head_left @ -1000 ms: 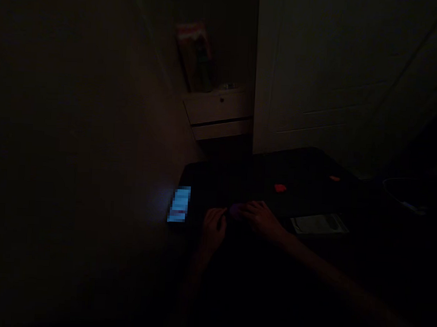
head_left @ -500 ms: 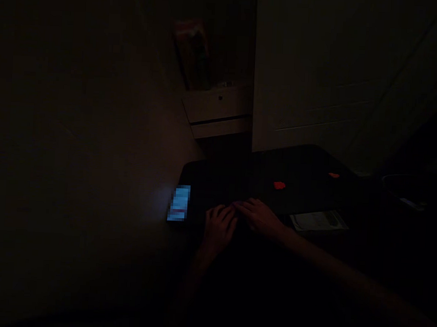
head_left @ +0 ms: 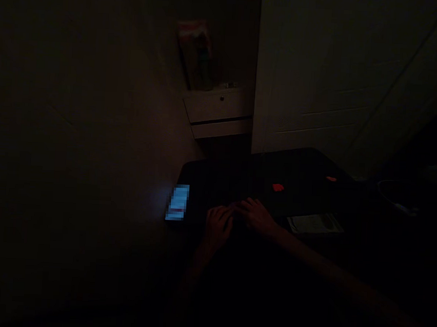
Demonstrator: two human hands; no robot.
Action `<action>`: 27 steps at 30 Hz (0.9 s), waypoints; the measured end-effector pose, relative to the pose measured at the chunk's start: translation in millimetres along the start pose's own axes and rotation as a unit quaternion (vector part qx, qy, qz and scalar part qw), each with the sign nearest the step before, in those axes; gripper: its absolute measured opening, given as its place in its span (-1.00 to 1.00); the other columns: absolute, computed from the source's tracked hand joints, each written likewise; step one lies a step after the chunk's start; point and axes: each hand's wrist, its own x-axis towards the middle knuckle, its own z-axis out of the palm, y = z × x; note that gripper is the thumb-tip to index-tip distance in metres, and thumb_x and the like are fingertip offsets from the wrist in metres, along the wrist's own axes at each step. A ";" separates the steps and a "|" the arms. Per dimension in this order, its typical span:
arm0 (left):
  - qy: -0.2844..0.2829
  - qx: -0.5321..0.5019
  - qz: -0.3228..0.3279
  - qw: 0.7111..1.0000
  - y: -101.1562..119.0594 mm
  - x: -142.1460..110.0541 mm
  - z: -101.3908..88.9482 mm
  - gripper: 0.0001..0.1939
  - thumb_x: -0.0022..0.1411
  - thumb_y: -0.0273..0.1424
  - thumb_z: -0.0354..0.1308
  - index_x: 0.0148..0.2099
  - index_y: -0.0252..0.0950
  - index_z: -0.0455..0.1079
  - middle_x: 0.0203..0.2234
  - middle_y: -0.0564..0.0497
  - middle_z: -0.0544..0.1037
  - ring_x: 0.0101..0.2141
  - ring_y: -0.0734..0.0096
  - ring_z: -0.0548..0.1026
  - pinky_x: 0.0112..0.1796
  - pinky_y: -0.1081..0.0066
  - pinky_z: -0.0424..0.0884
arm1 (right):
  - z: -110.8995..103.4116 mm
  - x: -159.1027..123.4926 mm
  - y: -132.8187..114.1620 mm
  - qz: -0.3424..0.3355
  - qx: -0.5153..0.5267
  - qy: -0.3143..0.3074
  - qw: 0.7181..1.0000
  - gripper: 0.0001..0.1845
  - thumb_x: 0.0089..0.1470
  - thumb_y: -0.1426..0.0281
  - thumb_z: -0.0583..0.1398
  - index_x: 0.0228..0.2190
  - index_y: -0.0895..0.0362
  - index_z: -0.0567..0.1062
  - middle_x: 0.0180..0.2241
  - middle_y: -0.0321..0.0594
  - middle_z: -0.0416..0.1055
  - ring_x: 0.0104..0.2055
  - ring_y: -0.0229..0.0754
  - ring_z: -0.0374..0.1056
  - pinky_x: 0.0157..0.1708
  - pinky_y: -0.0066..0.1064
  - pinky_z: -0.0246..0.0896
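Note:
In near darkness my left hand point(head_left: 218, 223) and my right hand point(head_left: 258, 215) meet over the near part of a dark table point(head_left: 217, 178). Their fingers are bent and the fingertips come together around a dim, faintly purplish thing point(head_left: 234, 205), too dark to name. Beyond my right hand lies a small red-orange piece point(head_left: 278, 187), apart from the fingers. A second red-orange piece point(head_left: 331, 179) rests farther right on the tabletop.
A lit screen point(head_left: 178, 203), blurred into blocks, glows at the table's left end beside the wall point(head_left: 94, 152). Printed paper point(head_left: 315, 223) lies below the table's near right edge. Behind are a pale drawer unit point(head_left: 221, 107) and a large light panel point(head_left: 317, 90). A thin curved cable point(head_left: 388, 200) shows at right.
The view has shifted slightly. Both hands stay together at the same part of the table, with only small finger movement. The red-orange pieces keep their places on the table.

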 end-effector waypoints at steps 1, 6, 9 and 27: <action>0.001 -0.004 -0.001 1.000 -0.8 0.0 -0.5 -0.67 0.41 -0.45 0.05 0.15 -0.16 0.46 0.04 -0.08 0.58 0.07 0.13 0.46 0.10 0.05 0.30 | 0.9 0.4 0.9 0.001 0.004 0.001 1.000 -0.52 0.27 0.50 0.13 0.20 0.07 0.43 0.10 -0.02 0.44 0.06 0.09 0.26 -0.02 -0.09 0.19; -0.007 0.016 -0.024 1.000 -2.6 2.0 -1.5 -0.61 0.43 -0.39 0.05 0.25 -0.15 0.39 0.17 -0.09 0.50 0.13 0.05 0.40 0.09 0.01 0.29 | -3.7 9.4 12.5 -0.009 0.065 -0.004 0.998 -0.57 0.26 0.52 0.12 0.11 0.06 0.52 0.01 -0.06 0.49 0.04 0.02 0.31 -0.01 -0.13 0.20; -0.019 0.034 -0.032 0.999 -1.9 3.4 -0.7 -0.61 0.42 -0.31 0.09 0.24 -0.15 0.39 0.16 -0.10 0.51 0.12 0.00 0.40 0.09 -0.04 0.26 | -9.0 11.3 21.8 -0.017 0.120 -0.007 0.993 -0.56 0.26 0.48 0.13 0.13 0.02 0.50 0.07 -0.08 0.46 0.10 0.00 0.32 0.05 -0.10 0.20; -0.036 -0.010 -0.098 0.995 -15.9 41.9 11.1 -0.74 0.36 -0.24 0.19 0.05 -0.08 0.55 -0.06 -0.07 0.54 -0.01 0.08 0.40 0.01 0.06 0.27 | 20.5 13.5 29.4 0.147 0.142 0.071 0.976 -0.72 0.34 0.23 0.18 -0.03 0.02 0.61 -0.13 -0.12 0.50 -0.02 -0.03 0.39 -0.02 -0.16 0.20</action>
